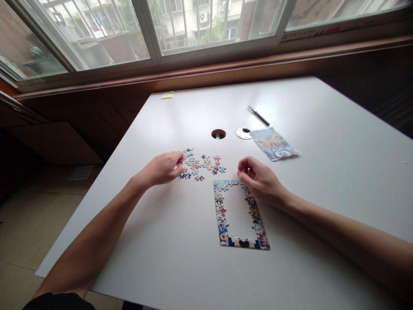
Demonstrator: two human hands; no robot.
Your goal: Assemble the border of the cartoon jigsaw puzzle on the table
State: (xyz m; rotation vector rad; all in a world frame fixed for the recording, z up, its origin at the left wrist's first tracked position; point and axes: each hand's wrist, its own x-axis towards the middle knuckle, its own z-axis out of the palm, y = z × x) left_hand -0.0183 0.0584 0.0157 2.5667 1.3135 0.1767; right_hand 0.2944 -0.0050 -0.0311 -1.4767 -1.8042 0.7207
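A scattered pile of jigsaw puzzle pieces (194, 164) lies mid-table, small and many-coloured. At its left edge is my left hand (164, 168), thumb and forefinger pinched together by the pieces; whatever is between them is hidden. Nearer to me sits a jigsaw border (222, 228), a rectangle of joined pieces around a bare white middle. My right hand (263, 180) hovers over or rests at its upper right corner, covering part of it. The fingers there are curled into a pinch, and I cannot make out anything in them.
Right of centre lies a creased picture sheet (274, 144), its corner by a round metal cover (243, 133). A dark pen (258, 115) is beyond it. The white table (155, 258) has a cable hole (218, 134) and a yellow note (167, 95) at its far edge, below the windows.
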